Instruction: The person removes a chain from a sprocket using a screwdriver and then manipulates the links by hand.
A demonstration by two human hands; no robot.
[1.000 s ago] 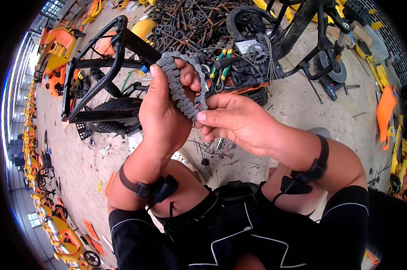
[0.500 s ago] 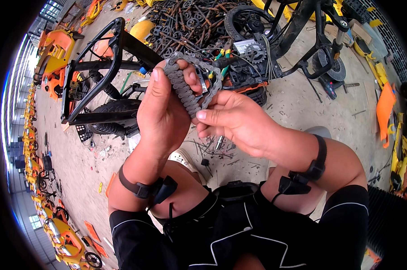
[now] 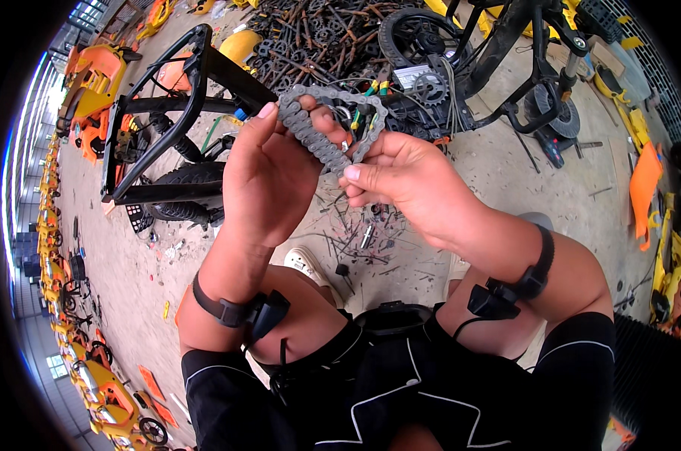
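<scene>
A grey roller chain, looped and partly doubled up, is held in the air between my two hands. My left hand supports its left side, fingers curled through the loop from behind and thumb pointing up beside it. At the chain's lower right end, my right hand pinches the links between thumb and fingertips. The loop stands open toward the upper right, and floor parts show through it. Beneath my hands lie scattered small dark metal bits and a silver cylindrical piece.
A black metal frame with a tyre stands at left. Beyond my hands lies a heap of rusty parts. To its right are a black wheel, a bike frame and a power drill. Orange and yellow vehicles line the left.
The chain loop has been spread wider and turned, its right side moving outward. My right hand has shifted slightly right and up, while my left fingers stay inside the loop.
</scene>
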